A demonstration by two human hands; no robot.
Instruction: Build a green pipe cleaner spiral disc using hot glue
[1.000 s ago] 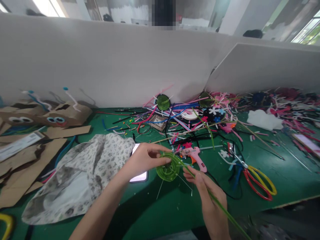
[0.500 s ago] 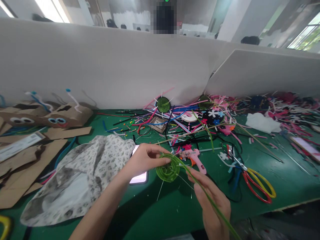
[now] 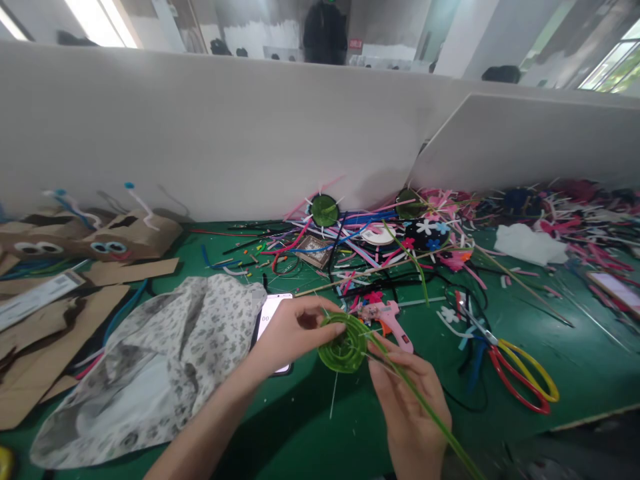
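Observation:
A green coiled disc (image 3: 344,353) with thin pale spokes sticking out is held above the green table. My left hand (image 3: 305,327) pinches its upper left rim between thumb and fingers. At the disc's right edge, my right hand (image 3: 413,393) is closed on a long green strip (image 3: 435,417), which runs from the coil down to the lower right. Just behind the disc lies a pink glue gun (image 3: 393,321). A phone (image 3: 274,304) lies partly under my left hand.
A patterned cloth (image 3: 185,347) and cardboard pieces (image 3: 90,333) lie left. Scissors with red and yellow handles (image 3: 525,367) lie right. Colourful stems (image 3: 360,247) and round decorated pieces (image 3: 425,233) crowd the back, before a white partition (image 3: 225,133).
The coiled disc has shifted slightly right and down and its spokes have turned. My right hand has moved slightly left, closer against the disc's edge.

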